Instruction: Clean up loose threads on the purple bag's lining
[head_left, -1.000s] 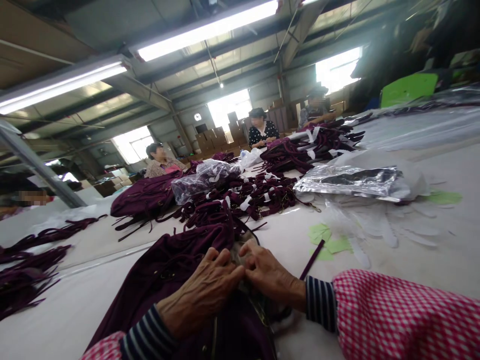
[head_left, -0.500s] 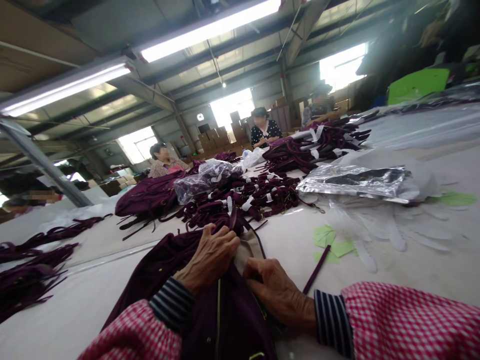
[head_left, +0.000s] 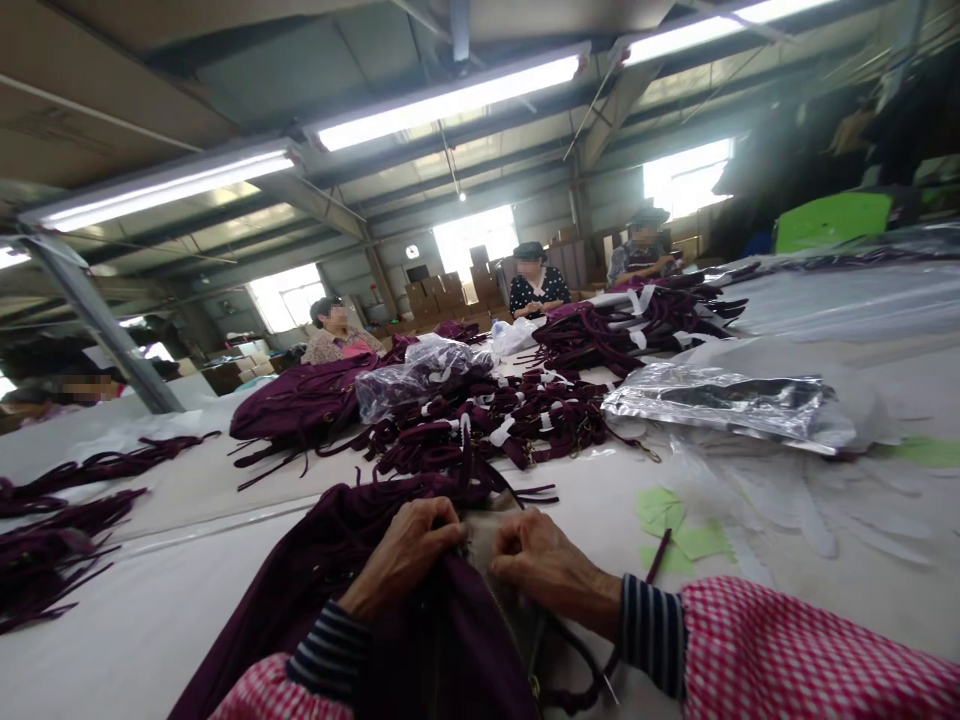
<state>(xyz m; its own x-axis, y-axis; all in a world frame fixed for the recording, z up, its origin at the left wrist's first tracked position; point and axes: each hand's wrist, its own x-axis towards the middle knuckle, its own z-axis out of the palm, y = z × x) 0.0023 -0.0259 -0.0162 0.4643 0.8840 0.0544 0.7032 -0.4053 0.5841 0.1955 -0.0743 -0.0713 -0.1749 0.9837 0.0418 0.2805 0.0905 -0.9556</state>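
A dark purple bag (head_left: 322, 560) lies in front of me on the white table (head_left: 172, 600). My left hand (head_left: 401, 555) is closed on the bag's upper edge. My right hand (head_left: 544, 565) is closed on the same edge a little to the right. A beige lining (head_left: 480, 530) shows in the gap between the two hands. Both wrists wear striped cuffs under pink checked sleeves. A thin purple strap (head_left: 658, 555) lies beside my right wrist.
A heap of purple straps (head_left: 495, 420) with white tags lies beyond the bag. A clear bag of straps (head_left: 420, 375), a silver foil pack (head_left: 727, 400), green paper pieces (head_left: 667, 515), more strap piles (head_left: 45, 530). Three people sit at the far side.
My left hand has drawn back from higher up the bag and sits level with the right. Both hands have pinched closed on the bag's edge. The camera has tipped slightly downward.
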